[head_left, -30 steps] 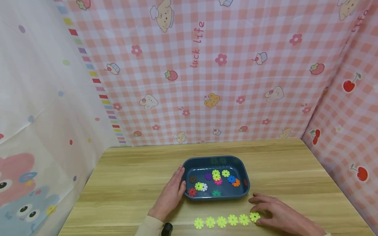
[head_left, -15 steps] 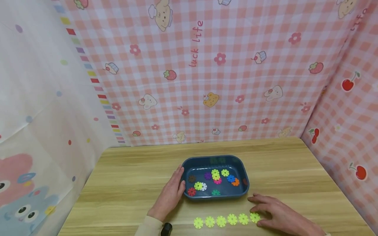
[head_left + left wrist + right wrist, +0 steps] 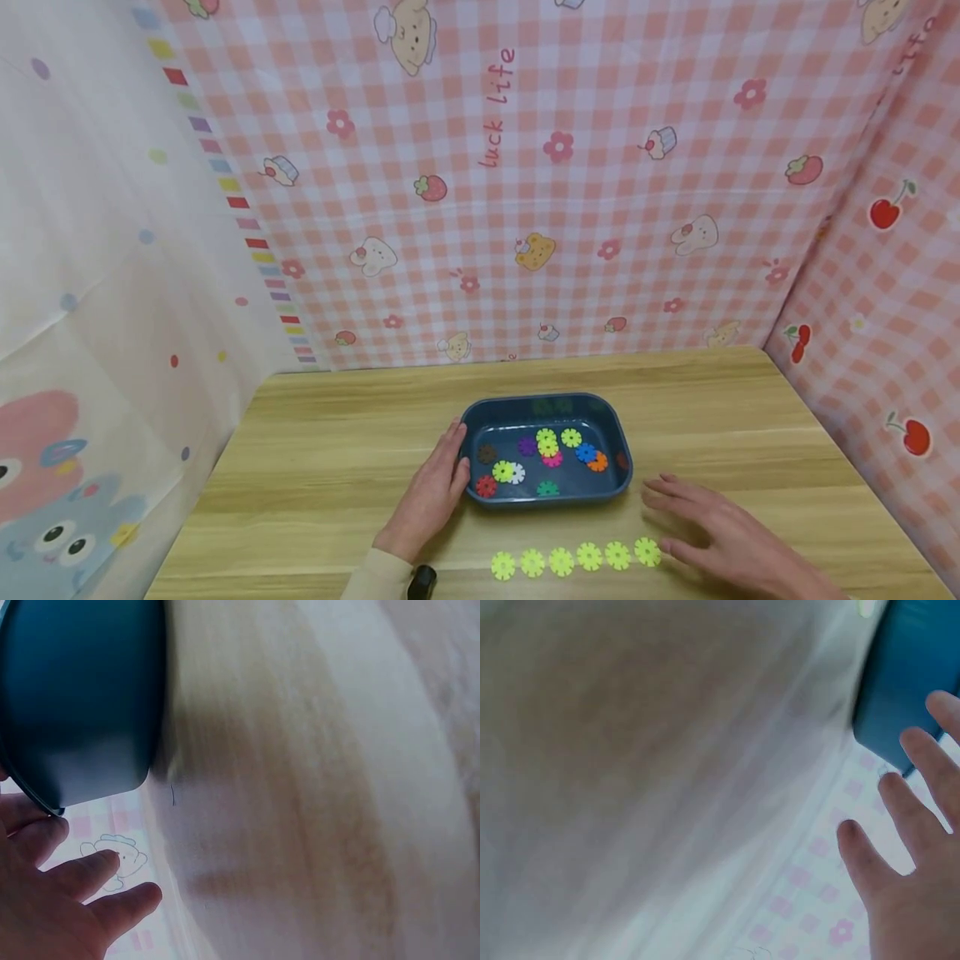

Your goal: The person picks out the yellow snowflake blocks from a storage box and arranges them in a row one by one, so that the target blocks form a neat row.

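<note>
A dark blue tray (image 3: 551, 502) holds several small notched plastic discs in mixed colours, among them a red disc (image 3: 486, 486), a green disc (image 3: 548, 488) and a blue disc (image 3: 586, 452). My left hand (image 3: 429, 498) rests against the tray's left side, its fingers fairly straight; in the left wrist view, fingertips touch the rim. In front of the tray, several yellow-green discs lie in a row. My right hand (image 3: 723, 533) hovers just right of the row's rightmost yellow-green disc (image 3: 647, 552), fingers spread and holding nothing.
The wooden table (image 3: 337, 483) carries the tray and the row. Behind it hangs a pink checked cloth (image 3: 450, 225); a white patterned cloth (image 3: 150, 333) is on the left and a red checked one (image 3: 862, 275) on the right. A black wrist strap (image 3: 422, 581) circles my left wrist.
My right hand has let go of the rightmost yellow-green disc and drawn away to the right, its fingers spreading. That disc stays at the row's end. My left hand keeps its place at the tray.
</note>
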A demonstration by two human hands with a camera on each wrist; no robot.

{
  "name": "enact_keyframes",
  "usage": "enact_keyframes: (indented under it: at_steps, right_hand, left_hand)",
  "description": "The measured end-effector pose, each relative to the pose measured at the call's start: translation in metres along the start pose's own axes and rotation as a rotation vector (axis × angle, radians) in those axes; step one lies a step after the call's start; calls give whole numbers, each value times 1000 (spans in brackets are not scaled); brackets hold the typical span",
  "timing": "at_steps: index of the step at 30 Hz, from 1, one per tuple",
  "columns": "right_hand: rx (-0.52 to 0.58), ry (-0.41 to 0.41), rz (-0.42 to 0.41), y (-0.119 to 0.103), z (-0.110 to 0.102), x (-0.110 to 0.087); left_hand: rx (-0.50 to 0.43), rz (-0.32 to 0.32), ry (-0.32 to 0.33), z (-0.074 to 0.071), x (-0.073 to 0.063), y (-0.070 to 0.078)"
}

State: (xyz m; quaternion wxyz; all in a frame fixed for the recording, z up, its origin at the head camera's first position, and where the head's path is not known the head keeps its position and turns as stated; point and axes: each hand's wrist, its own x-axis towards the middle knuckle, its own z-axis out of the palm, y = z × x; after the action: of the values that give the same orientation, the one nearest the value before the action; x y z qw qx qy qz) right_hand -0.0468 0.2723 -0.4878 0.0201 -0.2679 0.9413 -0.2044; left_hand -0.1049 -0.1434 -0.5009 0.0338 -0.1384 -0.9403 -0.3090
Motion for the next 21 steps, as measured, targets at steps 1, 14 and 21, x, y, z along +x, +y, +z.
enact_keyframes:
  at_steps: [1,14,21]
  right_hand:
    - [-12,30,2,-1,-1,0]
    - [6,421,-191,-18,-13,16]
    - [63,512,-285,-34,-10,37]
  left_hand:
    - [1,0,-2,0,0,0]
    - [18,13,5,-1,1,0]
    - [20,15,3,-2,0,0]
